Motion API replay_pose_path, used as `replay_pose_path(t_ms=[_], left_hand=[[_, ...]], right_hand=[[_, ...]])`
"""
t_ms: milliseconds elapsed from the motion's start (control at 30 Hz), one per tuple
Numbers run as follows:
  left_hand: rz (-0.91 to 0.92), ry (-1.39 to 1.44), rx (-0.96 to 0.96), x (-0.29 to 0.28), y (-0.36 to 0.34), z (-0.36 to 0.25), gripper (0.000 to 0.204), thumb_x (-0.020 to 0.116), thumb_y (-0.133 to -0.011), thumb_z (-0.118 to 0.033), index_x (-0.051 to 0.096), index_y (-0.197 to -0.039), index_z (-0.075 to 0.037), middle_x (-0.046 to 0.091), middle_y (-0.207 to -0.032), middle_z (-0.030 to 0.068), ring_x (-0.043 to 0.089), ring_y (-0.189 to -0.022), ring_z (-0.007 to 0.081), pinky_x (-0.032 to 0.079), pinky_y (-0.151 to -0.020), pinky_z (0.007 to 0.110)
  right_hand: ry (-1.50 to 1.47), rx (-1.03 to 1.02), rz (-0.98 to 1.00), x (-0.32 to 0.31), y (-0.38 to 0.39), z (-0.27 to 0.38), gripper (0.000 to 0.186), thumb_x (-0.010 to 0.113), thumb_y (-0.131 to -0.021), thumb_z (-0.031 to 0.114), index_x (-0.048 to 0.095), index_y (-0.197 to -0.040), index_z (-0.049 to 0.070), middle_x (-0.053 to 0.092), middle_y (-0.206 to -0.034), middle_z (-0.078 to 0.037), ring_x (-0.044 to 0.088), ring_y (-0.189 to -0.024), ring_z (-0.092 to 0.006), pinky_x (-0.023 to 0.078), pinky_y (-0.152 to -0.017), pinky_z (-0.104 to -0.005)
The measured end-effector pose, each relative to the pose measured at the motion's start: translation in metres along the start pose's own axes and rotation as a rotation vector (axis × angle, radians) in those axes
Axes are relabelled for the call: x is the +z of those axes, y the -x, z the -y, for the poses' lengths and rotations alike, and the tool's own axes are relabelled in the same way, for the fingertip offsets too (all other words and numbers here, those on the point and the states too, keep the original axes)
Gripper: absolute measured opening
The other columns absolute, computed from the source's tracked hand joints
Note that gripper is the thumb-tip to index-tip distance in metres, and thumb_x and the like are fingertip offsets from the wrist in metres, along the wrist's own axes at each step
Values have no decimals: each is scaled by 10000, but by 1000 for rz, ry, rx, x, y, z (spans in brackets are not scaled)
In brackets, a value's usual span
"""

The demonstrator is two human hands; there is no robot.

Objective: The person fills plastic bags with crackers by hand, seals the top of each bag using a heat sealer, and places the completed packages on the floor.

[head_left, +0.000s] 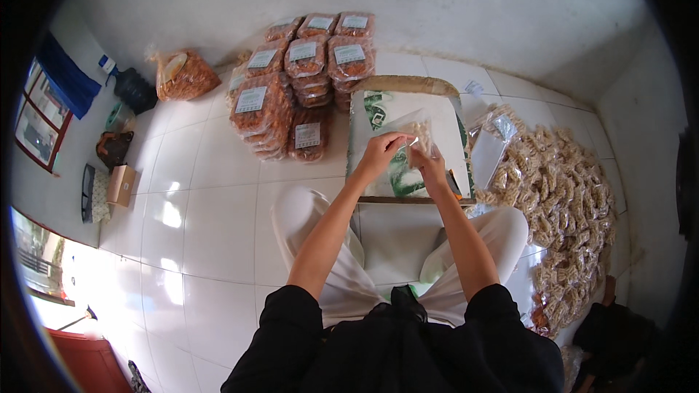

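Observation:
A small clear plastic bag with pale, beige snack pieces in it is held up between my hands, above a low table with a white and green top. My left hand pinches the bag's left edge with fingers pressed together. Around the bag's lower right side my right hand is closed. A dark object with an orange edge lies on the tabletop beside my right wrist; its kind is hard to make out.
A large heap of filled small bags spreads over the floor on the right. Stacked clear packs of reddish-brown food stand at the far left of the table, near a big orange-filled bag. A cardboard box sits by the left wall.

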State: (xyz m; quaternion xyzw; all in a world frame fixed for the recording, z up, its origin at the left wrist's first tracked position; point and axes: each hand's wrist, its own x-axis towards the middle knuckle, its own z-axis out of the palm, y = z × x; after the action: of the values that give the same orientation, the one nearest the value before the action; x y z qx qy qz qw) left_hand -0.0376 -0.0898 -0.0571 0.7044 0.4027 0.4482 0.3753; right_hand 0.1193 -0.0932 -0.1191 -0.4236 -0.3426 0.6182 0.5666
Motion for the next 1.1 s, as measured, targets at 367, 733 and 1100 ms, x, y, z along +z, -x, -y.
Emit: replay_pose_path(t_ms=[367, 733, 1100], left_hand=[[238, -128, 273, -1, 16, -30, 210, 544, -885, -158, 650, -1061, -117, 646, -801, 93, 587, -692, 186, 459, -638, 298], [-302, 810, -425, 40, 15, -3, 689, 604, -866, -141, 123, -1360, -155, 591, -955, 97, 599, -762, 156, 521, -713, 298], [-172, 151, -3, 45, 22, -27, 494, 691, -777, -75, 424, -1193, -100, 601, -786, 15, 417, -475, 24, 326, -425, 188]], right_hand=[[380, -588, -2, 38, -7, 7, 589, 637, -790, 109, 384, -1308, -15, 559, -1107, -136, 520, -983, -153, 446, -819, -273], [-52, -260, -192, 36, -17, 45, 484, 672, -780, 180, 489, -1181, -19, 585, -1027, -85, 553, -886, -143, 438, -776, -255], [-27, -756, -195, 16, -51, 65, 466, 580, -877, 164, 409, -1273, -12, 525, -1144, -86, 527, -933, -153, 484, -769, -262]])
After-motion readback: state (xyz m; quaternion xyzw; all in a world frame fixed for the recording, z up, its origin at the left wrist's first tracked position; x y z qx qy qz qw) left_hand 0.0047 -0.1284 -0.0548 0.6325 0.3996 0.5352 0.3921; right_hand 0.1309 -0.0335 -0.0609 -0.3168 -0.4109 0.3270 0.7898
